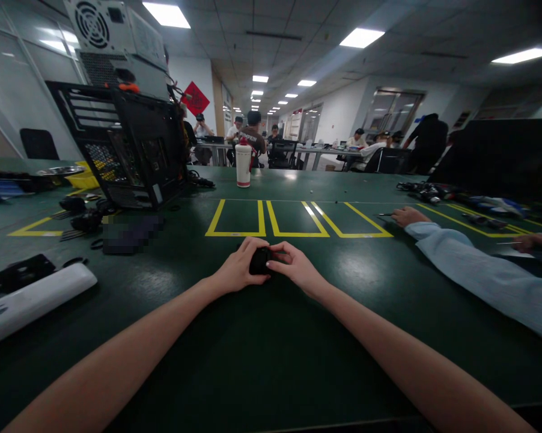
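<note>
A small black object rests on the dark green table, just below the yellow taped boxes. My left hand curls around its left side. My right hand pinches its right side with the fingertips. Both hands are closed on it, and most of the object is hidden between them. I cannot make out what it is.
An open black computer case stands at the back left with a power supply on top. Black parts and a white panel lie at left. A white bottle stands behind. A co-worker's sleeved arm rests at right.
</note>
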The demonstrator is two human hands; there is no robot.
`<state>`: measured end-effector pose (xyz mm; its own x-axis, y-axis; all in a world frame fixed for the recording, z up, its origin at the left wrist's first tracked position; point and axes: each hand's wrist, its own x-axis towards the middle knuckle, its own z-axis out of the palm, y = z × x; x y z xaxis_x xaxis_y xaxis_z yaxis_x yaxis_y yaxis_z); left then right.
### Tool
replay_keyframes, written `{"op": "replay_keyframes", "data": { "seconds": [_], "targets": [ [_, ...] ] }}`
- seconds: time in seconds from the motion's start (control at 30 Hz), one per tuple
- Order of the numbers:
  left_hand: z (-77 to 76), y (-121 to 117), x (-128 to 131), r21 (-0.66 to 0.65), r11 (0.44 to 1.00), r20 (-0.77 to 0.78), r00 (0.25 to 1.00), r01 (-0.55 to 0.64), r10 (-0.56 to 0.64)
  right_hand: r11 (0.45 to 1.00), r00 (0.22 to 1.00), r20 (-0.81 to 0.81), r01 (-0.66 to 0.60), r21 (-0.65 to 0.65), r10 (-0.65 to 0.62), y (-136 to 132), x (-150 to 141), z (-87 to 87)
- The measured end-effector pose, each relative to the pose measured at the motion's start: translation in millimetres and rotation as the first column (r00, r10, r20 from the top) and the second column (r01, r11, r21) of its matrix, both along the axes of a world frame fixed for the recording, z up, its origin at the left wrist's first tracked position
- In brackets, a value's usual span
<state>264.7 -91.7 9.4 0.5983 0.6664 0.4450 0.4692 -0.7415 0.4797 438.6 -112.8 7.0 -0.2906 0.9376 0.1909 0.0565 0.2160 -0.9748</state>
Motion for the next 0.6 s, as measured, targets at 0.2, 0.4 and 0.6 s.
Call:
{"op": "replay_keyframes", "data": {
  "seconds": [0.2,0.4,0.6],
  "targets": [
    [-0.1,0.6,0.2,-0.007,1.0,-0.01,1.0,-0.006,0.006,1.0,0.999,-0.05,-0.014,0.0,0.014,-4.3,-1.5,-0.2],
    [-0.8,1.1,0.2,0.011,1.0,0.001,1.0,0.002,-0.002,1.0,0.999,-0.045,0.01,-0.02,-0.011,0.6,-2.1,-1.1],
    [-3.3,1.8,0.5,0.012,1.0,-0.005,1.0,-0.004,0.004,0.998,0.998,-0.037,-0.052,0.019,0.053,-0.5,0.3,-2.3]
  ]
}}
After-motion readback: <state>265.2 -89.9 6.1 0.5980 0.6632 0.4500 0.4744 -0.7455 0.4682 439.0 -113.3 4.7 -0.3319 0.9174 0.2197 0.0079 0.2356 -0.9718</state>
